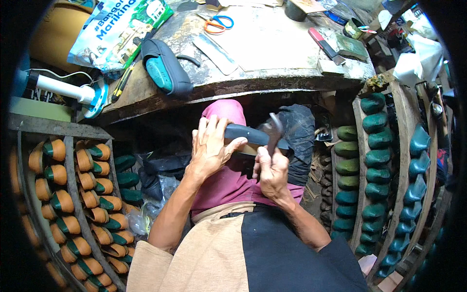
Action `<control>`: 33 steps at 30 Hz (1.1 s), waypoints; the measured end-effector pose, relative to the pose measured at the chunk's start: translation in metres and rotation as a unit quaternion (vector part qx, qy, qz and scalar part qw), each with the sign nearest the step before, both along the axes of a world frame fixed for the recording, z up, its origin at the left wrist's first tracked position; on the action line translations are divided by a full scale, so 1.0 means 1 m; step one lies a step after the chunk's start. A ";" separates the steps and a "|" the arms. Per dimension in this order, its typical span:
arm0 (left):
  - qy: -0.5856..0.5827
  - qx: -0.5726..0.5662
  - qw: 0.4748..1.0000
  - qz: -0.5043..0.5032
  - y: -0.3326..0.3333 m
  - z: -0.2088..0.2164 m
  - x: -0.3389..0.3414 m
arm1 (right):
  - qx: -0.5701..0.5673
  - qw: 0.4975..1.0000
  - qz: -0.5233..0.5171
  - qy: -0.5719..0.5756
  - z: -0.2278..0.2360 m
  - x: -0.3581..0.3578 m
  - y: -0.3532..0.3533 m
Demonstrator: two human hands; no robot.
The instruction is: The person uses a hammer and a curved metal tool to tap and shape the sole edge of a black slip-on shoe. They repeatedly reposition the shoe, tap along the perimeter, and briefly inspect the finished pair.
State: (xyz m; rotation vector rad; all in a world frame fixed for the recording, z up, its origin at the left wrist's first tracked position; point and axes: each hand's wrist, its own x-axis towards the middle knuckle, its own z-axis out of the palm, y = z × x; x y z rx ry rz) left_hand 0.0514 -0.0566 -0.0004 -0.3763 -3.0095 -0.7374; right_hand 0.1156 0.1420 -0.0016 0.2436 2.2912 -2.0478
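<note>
Across my lap lies a dark blue-grey shoe [247, 132] with a strip of tan on its near side. My left hand [208, 148] grips its left end, fingers over the top and thumb stretched along its side. In my right hand [273, 176] is a hammer [276, 127], held upright by its handle. The metal head is slightly blurred and stands just above the right end of the shoe. That end is partly hidden behind the hammer and my right hand.
On the bench [272, 44] ahead are scissors [216, 23], a red-handled knife [326, 46], a dark shoe with a teal insole [166, 70] and a yellow cutter [122, 83]. Racks of orange-and-green shoes [61, 199] stand left, racks of green shoe forms [377, 155] right.
</note>
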 end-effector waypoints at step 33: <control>-0.061 0.032 0.995 -0.073 -0.023 0.003 -0.007 | 0.105 0.990 0.070 0.067 0.033 -0.004 0.003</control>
